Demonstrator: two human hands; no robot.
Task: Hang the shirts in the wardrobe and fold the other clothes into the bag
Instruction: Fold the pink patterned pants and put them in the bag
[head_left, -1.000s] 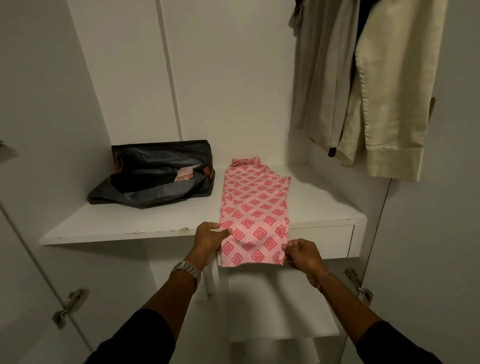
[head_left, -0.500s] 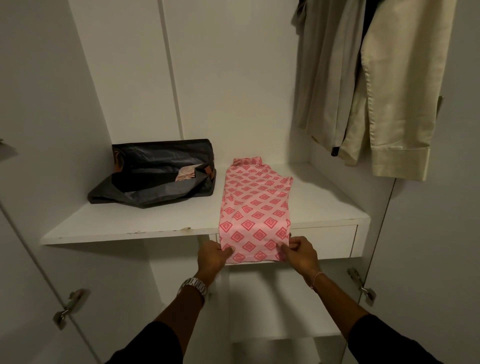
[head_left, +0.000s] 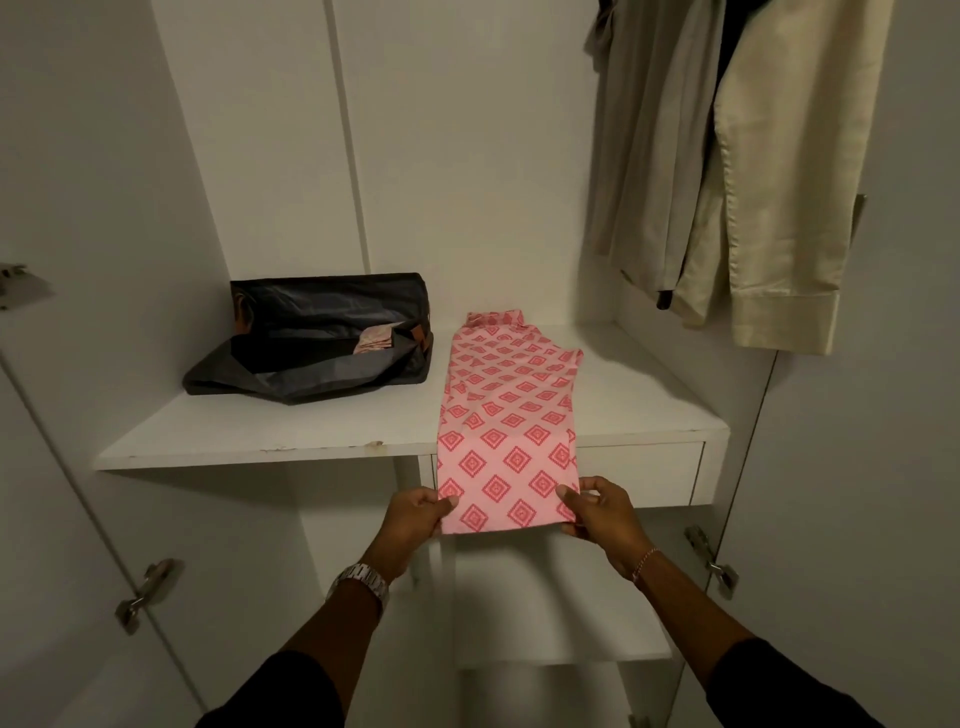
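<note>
I have the pink diamond-print garment (head_left: 506, 431) laid lengthwise on the white wardrobe shelf (head_left: 260, 431), its far end near the back wall and its near end hanging over the shelf's front edge, in front of a drawer front (head_left: 639, 473). My left hand (head_left: 415, 519) pinches the near left corner, thumb on top of the cloth and fingers curled beneath. My right hand (head_left: 597, 514) pinches the near right corner the same way, fingers curled around the edge. Between them the hem is held flat and level, off the shelf.

To the left of the garment, apart from it, the dark bag (head_left: 317, 338) sits open on the same shelf, far side, with a bit of pink fabric (head_left: 374, 340) showing inside its mouth. Up at the far right, beige shirts (head_left: 753, 171) hang in the wardrobe, one cuff dangling lowest. A metal watch (head_left: 363, 579) is on my left wrist and a thin bracelet (head_left: 644, 558) on my right.
</note>
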